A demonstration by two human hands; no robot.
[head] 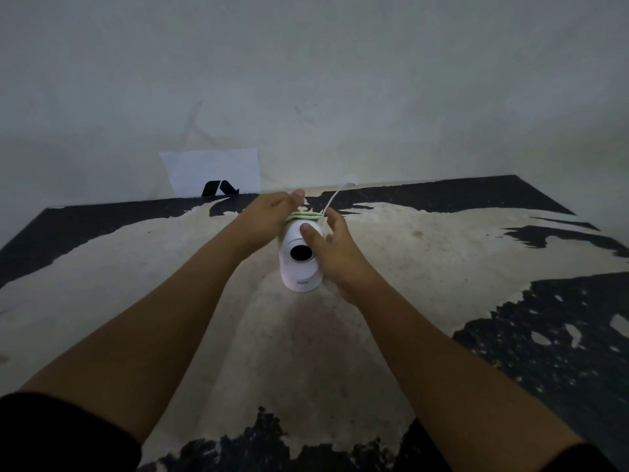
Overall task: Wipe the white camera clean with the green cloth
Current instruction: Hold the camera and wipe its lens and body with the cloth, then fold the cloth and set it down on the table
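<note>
The white camera (299, 267) stands upright in the middle of the worn table, its dark round lens facing me. A folded green cloth (304, 216) lies across its top. My left hand (269, 212) presses on the cloth from the left, fingers stretched over the far side. My right hand (335, 248) grips the camera body from the right, thumb on the front just above the lens. A thin white cable (335, 195) runs from behind the camera toward the wall.
The table (425, 267) is pale with black worn patches along its back and right side. A white sheet of paper (211, 172) with a black mark leans against the grey wall behind the table's far edge.
</note>
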